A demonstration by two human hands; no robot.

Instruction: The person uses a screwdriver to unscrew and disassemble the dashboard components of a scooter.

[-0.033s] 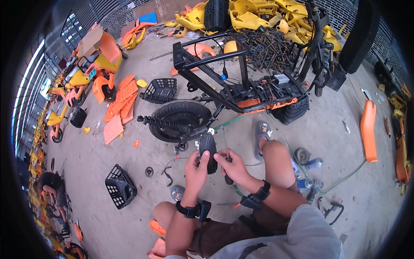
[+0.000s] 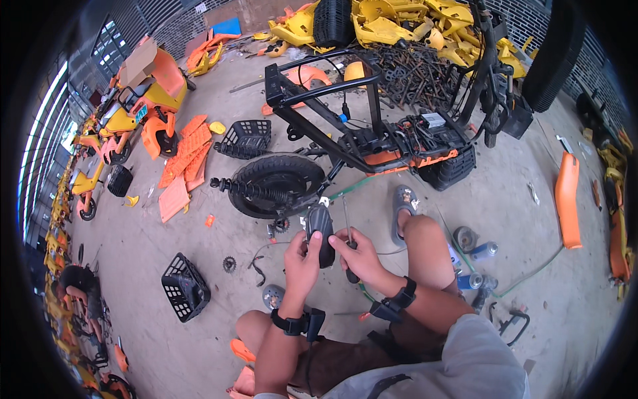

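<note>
While left fingers (image 2: 316,243) grip the black part (image 2: 321,223) on the near side of the wheel (image 2: 282,174) and right fingers (image 2: 362,241) clutch the screwdriver (image 2: 352,276) beside it, I'd flag a loose pinch letting the part twist and drop.

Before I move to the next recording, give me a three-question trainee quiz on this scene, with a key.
1. Which hand holds the screwdriver-like tool?
2. True or false: the left hand holds an elongated black part.
3. What colour is the long, curved panel lying by itself toward the picture's right side?
a) blue
b) orange
c) black

Key:
1. The right hand; the thin shaft points away from the person.
2. True; the left thumb lies on top of it.
3. b
</note>
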